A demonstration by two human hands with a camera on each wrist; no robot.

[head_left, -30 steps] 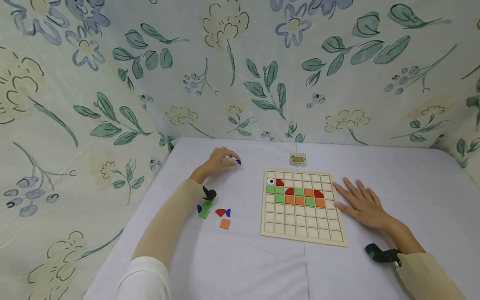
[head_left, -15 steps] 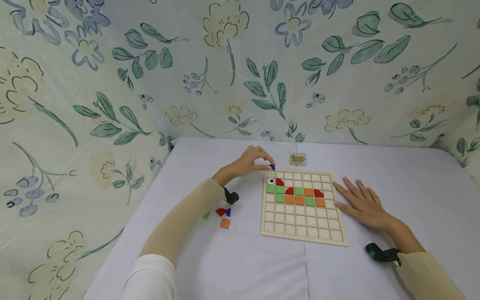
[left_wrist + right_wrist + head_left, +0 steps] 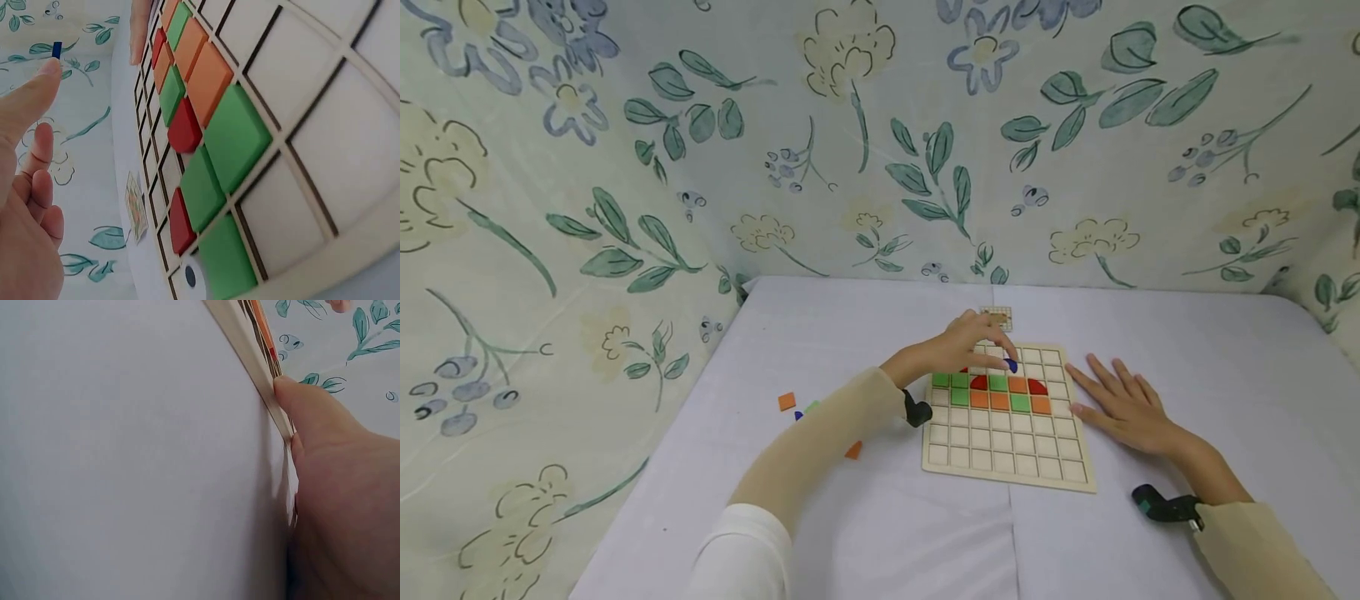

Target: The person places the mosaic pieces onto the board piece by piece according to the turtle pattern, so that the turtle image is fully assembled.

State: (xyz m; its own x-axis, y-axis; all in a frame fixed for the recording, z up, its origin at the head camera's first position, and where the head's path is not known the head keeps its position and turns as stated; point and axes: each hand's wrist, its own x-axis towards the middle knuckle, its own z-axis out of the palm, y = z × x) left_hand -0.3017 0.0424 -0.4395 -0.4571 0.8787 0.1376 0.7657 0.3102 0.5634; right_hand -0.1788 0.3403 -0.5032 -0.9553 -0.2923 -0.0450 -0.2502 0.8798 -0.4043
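Note:
My left hand (image 3: 958, 343) pinches a small blue tile (image 3: 1011, 365) between thumb and fingertip, over the upper middle of a wooden grid board (image 3: 1000, 442). In the left wrist view the blue tile (image 3: 57, 49) shows edge-on at the fingertips. Green, orange and red tiles fill several cells below it, among them a green square (image 3: 237, 134) and a red quarter-round (image 3: 184, 128). A round eye tile (image 3: 192, 276) sits in a corner cell. My right hand (image 3: 1127, 412) lies with fingers spread at the board's right edge, its thumb (image 3: 306, 403) touching the rim.
Loose tiles lie on the white cloth left of the board: an orange square (image 3: 786, 402), a green one (image 3: 812, 407), a blue one (image 3: 798, 415) and another orange one (image 3: 853, 450), partly behind my left sleeve. A small picture card (image 3: 1000, 312) lies beyond the board, partly covered by my fingers.
My left hand has carried the blue tile rightward, from the cloth to over the board. An orange tile at the left has come into sight from behind the arm. My right hand has stayed put.

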